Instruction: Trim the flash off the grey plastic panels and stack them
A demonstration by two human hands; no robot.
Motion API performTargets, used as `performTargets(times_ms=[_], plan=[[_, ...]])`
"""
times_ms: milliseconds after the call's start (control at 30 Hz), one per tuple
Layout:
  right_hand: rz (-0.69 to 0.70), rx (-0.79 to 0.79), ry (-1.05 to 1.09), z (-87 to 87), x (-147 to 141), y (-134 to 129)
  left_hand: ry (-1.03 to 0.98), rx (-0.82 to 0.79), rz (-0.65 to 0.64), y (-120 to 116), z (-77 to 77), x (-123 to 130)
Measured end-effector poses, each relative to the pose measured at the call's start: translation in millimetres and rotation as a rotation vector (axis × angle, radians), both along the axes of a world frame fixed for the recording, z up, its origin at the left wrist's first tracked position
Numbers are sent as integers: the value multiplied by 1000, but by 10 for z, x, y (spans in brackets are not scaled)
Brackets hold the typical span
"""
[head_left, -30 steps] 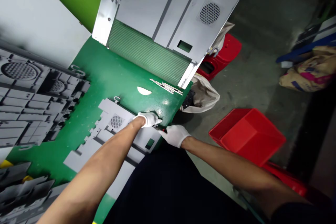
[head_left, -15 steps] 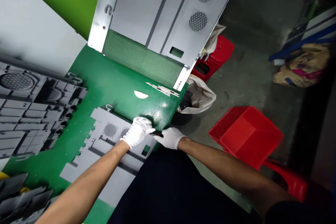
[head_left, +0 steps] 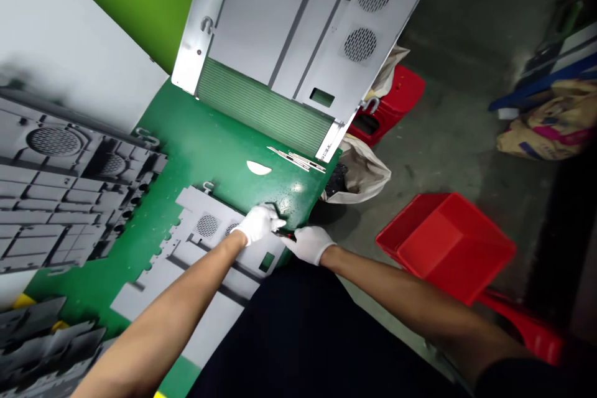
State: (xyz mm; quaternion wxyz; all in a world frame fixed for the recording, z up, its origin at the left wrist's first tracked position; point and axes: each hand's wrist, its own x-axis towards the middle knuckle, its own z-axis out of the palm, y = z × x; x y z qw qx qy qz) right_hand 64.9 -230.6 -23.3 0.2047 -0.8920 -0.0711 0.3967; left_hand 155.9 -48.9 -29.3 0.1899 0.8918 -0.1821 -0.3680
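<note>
A flat grey plastic panel with round grilles, a rectangular cutout and a hook lies on the green table in front of me. My left hand, in a white glove, is closed over the panel's far edge near its right corner. Just beside it my right hand, also gloved, is closed around a small dark hand tool with a red mark. The tool's tip meets the panel edge by my left fingers; its exact kind is too small to tell.
A similar panel rests on a ribbed conveyor. Thin blade-like strips and a white oval piece lie on the green table. Stacked grey panels stand left. Right are an open sack and red bin.
The view has shifted slightly, so the scene appears further right. Both hands stay close together at the panel's corner, with the tool in the right hand showing a little more.
</note>
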Motion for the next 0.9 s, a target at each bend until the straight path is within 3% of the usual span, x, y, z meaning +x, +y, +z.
performTargets(times_ms=[100, 167, 300, 433, 500, 633, 767, 833, 900], plan=[[37, 18, 34, 18, 35, 28, -42, -346, -94, 179, 170, -147], [63, 22, 23, 29, 50, 48, -75, -484, -70, 253, 189, -214], [65, 19, 49, 24, 45, 62, 16, -545, 112, 323, 177, -249], [57, 20, 75, -17, 5, 55, 115, -507, 251, 388, 262, -160], [49, 17, 49, -43, -11, 56, 56, -424, 353, 417, 325, -124], [-52, 63, 66, -74, -23, 33, -352, -109, 824, 676, 452, -310], [-237, 149, 51, -67, -118, -68, -466, 303, 948, 1509, 602, -1040], [-351, 170, 42, -71, -188, -136, -433, 518, 1044, 1973, 708, -1517], [-436, 179, 50, -85, -225, -184, -363, 666, 1131, 2285, 795, -1880]])
